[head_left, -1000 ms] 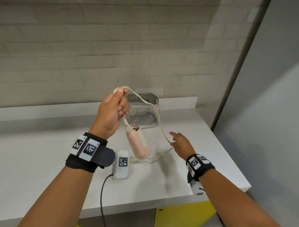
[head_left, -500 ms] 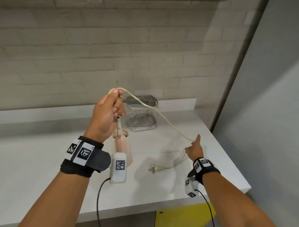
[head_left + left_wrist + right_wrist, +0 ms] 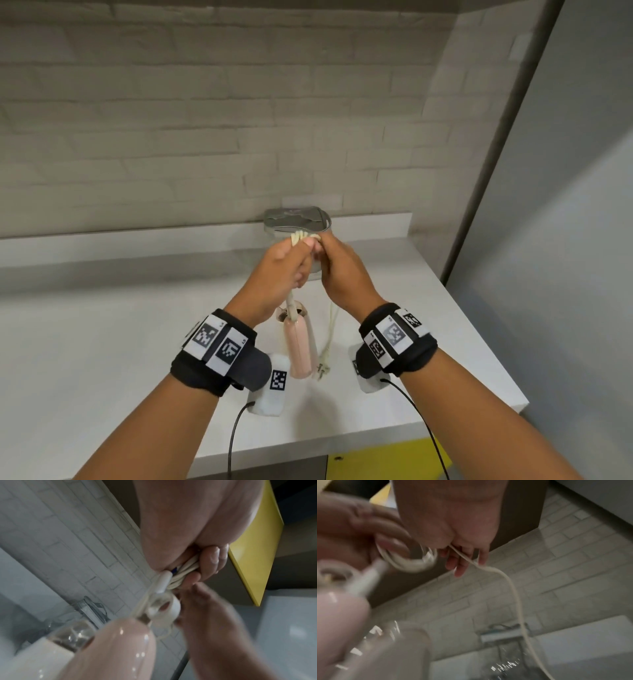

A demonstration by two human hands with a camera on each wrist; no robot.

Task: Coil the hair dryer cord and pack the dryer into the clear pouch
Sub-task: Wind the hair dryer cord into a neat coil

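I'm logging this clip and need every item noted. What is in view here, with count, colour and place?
hair dryer: one, pink, hanging by its cord above the counter
cord: one, cream, looped in the left hand, the rest hanging down
plug: one, cream, at the cord's free end, near the counter
clear pouch: one, clear with grey top, at the back of the counter by the wall
counter: one, white
cabinet front: one, yellow, below the counter
wrist bands: two, black with white tags
left hand: grips the coiled loops
right hand: pinches the cord beside the coil
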